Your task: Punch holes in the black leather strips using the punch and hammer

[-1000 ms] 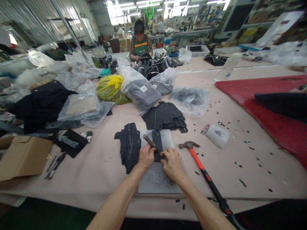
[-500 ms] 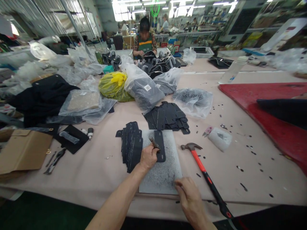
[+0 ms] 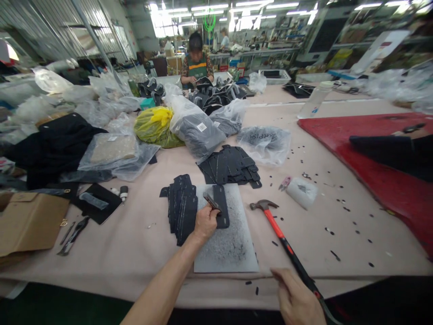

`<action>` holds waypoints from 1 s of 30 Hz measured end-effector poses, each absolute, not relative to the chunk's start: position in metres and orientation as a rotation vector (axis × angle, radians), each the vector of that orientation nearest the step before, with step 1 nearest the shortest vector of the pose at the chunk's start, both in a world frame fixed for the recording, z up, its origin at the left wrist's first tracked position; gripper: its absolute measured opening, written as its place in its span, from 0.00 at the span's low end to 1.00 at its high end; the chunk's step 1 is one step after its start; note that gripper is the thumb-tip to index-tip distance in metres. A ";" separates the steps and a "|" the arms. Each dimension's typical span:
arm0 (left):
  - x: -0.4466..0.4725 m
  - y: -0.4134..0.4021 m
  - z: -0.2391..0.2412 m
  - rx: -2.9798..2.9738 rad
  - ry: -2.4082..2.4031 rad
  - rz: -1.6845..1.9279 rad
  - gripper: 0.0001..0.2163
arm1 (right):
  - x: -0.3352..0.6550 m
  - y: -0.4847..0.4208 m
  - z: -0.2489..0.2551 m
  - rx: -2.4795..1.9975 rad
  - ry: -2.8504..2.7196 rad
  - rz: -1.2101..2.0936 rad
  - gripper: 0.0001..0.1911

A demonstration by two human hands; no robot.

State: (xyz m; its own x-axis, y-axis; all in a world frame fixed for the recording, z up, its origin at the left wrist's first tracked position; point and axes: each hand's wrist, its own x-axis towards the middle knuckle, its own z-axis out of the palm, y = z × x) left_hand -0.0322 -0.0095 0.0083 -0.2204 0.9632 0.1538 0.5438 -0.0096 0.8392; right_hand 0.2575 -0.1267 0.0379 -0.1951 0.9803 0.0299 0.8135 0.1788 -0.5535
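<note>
My left hand (image 3: pixel 205 223) is closed around a small metal punch tool (image 3: pixel 211 201), its tip resting on a black leather piece (image 3: pixel 221 211) that lies on a grey speckled cutting slab (image 3: pixel 226 239). My right hand (image 3: pixel 297 300) is at the table's near edge with its fingers curled at the black grip of a hammer (image 3: pixel 283 243) with a red-orange handle. I cannot tell if those fingers are closed round the grip. A stack of black cut pieces (image 3: pixel 181 205) sits just left of the slab.
More black pieces (image 3: pixel 233 165) lie behind the slab, with plastic bags (image 3: pixel 195 126) beyond. A cardboard box (image 3: pixel 29 221) and pliers (image 3: pixel 72 234) are at the left, a red mat (image 3: pixel 368 158) at the right. Small black punched bits dot the table (image 3: pixel 345 212). Another person (image 3: pixel 196 58) works at the far end.
My right hand left the black piece on the slab and drew back right to the hammer's grip at the table edge. My left hand kept the punch on the piece.
</note>
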 end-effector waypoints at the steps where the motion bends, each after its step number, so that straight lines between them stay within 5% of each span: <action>1: -0.032 -0.009 0.010 1.531 1.784 1.163 0.08 | 0.233 -0.108 0.048 -1.660 -2.094 0.572 0.12; 9: -0.039 -0.034 0.023 1.283 1.947 1.366 0.09 | 0.092 -0.021 0.068 -1.828 -2.272 0.271 0.18; 21: -0.038 -0.047 0.022 1.145 1.823 1.414 0.09 | 0.075 -0.023 0.065 -1.851 -2.362 0.283 0.15; 30: -0.029 -0.082 0.022 1.335 1.658 1.562 0.11 | 0.101 0.023 0.047 -1.702 -2.237 0.942 0.11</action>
